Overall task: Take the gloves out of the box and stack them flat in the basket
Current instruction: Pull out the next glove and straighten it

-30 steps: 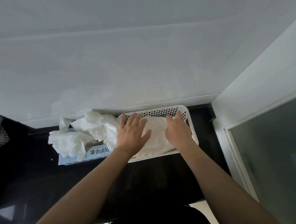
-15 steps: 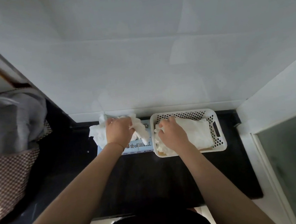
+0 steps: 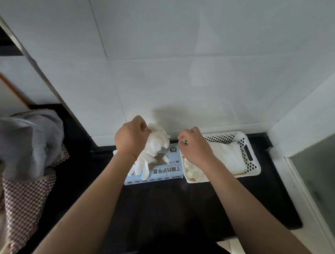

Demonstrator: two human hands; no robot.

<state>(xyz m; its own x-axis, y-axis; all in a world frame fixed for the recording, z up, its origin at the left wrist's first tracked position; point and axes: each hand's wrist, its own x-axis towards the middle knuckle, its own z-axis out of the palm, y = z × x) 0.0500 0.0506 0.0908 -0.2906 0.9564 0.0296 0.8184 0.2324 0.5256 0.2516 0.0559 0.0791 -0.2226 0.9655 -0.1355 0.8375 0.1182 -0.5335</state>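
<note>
Head view, looking down at a dark counter (image 3: 167, 209) set against a pale tiled wall (image 3: 177, 74). A light blue glove box (image 3: 165, 171) lies flat on the counter, printed side up, with an "XL" mark near its far right corner. Just beside it on the right, a white perforated basket (image 3: 247, 151) holds a flat pile of white gloves (image 3: 229, 157). Left hand (image 3: 131, 136) raised above the box, fingers curled round a bunched white glove (image 3: 156, 144) whose loose end hangs down to the box top. Right hand (image 3: 193, 144) over the basket's left end, fingers curled; cannot tell whether it grips anything, though crumpled white material lies directly below it. A thin red thread circles the left wrist. Far left, a checked bag (image 3: 23, 195) with grey cloth (image 3: 25, 141) bundled in it. Right edge, a frosted glass panel (image 3: 333, 181).
</note>
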